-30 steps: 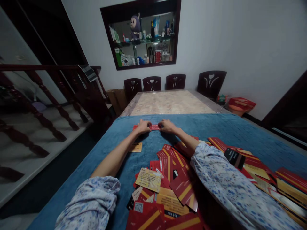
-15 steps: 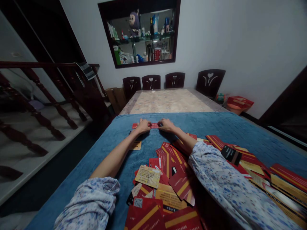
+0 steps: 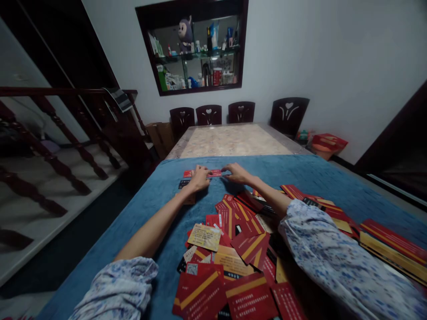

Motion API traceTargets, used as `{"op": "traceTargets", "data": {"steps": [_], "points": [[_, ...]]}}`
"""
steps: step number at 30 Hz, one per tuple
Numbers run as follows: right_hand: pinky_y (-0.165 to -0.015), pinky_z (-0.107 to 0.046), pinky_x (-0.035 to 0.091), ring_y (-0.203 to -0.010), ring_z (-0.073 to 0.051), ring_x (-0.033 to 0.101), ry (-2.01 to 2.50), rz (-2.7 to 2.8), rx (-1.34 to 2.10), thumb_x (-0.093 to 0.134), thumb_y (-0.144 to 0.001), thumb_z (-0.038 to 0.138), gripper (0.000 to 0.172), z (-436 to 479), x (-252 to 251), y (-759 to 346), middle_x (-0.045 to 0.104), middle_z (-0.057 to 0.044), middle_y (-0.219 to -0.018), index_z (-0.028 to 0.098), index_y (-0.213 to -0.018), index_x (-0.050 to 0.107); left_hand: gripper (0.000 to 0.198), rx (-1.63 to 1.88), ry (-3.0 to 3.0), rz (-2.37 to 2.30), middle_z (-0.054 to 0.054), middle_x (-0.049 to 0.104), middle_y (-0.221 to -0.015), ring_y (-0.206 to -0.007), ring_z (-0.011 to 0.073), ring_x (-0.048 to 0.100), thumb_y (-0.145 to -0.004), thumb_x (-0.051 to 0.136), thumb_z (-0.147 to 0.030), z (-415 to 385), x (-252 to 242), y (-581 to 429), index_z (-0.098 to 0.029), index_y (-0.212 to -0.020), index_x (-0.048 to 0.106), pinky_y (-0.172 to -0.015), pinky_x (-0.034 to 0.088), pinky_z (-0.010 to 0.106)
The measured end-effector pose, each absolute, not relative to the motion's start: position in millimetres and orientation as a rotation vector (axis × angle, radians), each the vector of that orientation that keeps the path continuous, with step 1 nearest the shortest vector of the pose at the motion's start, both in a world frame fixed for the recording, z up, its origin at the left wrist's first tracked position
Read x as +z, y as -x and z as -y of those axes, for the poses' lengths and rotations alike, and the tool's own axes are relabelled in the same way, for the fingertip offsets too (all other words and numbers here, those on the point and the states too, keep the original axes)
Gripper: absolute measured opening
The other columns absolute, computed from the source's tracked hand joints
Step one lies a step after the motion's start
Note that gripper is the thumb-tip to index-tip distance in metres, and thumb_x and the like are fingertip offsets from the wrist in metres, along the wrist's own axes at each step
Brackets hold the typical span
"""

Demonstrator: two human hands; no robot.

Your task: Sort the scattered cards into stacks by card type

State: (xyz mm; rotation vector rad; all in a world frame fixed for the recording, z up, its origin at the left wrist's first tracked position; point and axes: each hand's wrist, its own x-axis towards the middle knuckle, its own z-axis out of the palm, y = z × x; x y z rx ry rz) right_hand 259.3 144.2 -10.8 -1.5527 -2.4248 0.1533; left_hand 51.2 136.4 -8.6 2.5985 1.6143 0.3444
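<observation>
Both my arms reach out over a blue cloth (image 3: 140,213) on the table. My left hand (image 3: 199,178) and my right hand (image 3: 237,173) rest with bent fingers on the two ends of a row of red cards (image 3: 213,173) laid at the far edge of the cloth. A dark card (image 3: 183,182) lies just left of my left hand. Between and under my forearms spreads a loose heap of red and gold cards (image 3: 233,249), with a yellowish card (image 3: 204,237) on top.
Bare marble tabletop (image 3: 233,141) lies beyond the cloth, with several dark chairs (image 3: 242,112) behind it. Stacked red and gold cards (image 3: 390,242) sit at the right. A wooden stair railing (image 3: 66,133) runs along the left. A wall cabinet (image 3: 196,49) holds bottles.
My right forearm has lifted and drawn back slightly off the heap, uncovering more cards. My left hand has slid a little nearer. Both hands stay at the card row.
</observation>
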Motion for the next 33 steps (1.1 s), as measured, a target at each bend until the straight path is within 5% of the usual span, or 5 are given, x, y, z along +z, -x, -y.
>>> {"op": "traceTargets", "data": {"steps": [11, 25, 33], "points": [[-0.099, -0.035, 0.040, -0.109, -0.023, 0.061, 1.473, 2.410, 0.131, 0.056, -0.087, 0.022, 0.032, -92.5, -5.9, -285.5, 0.071, -0.007, -0.119, 0.022, -0.115, 0.071, 0.039, 0.521, -2.592, -1.437, 0.008, 0.060, -0.133, -0.123, 0.0312, 0.040, -0.080, 0.058, -0.014, -75.6, 3.0, -64.2, -0.022, -0.116, 0.069, -0.101, 0.036, 0.052], [-0.080, -0.036, 0.044, -0.109, -0.030, 0.056, 1.779, 2.512, -0.015, 0.054, -0.090, 0.037, 0.033, -11.2, 18.0, -303.7, 0.069, -0.011, -0.116, 0.026, -0.116, 0.070, 0.032, 0.461, -2.648, -1.209, 0.008, 0.061, -0.132, -0.124, 0.0303, 0.039, -0.089, 0.054, -0.022, -33.8, 2.0, -86.4, -0.022, -0.118, 0.067, -0.099, 0.036, 0.050], [-0.083, -0.042, 0.046, -0.110, -0.032, 0.055, 1.860, 2.585, -0.031, 0.059, -0.086, 0.049, 0.030, 1.3, 14.7, -299.9, 0.067, -0.012, -0.114, 0.028, -0.102, 0.073, 0.059, 0.233, -2.718, -1.091, 0.009, 0.051, -0.145, -0.132, 0.0323, 0.037, -0.080, 0.045, -0.007, -32.4, -3.8, -108.5, -0.023, -0.136, 0.055, -0.102, 0.037, 0.052]]}}
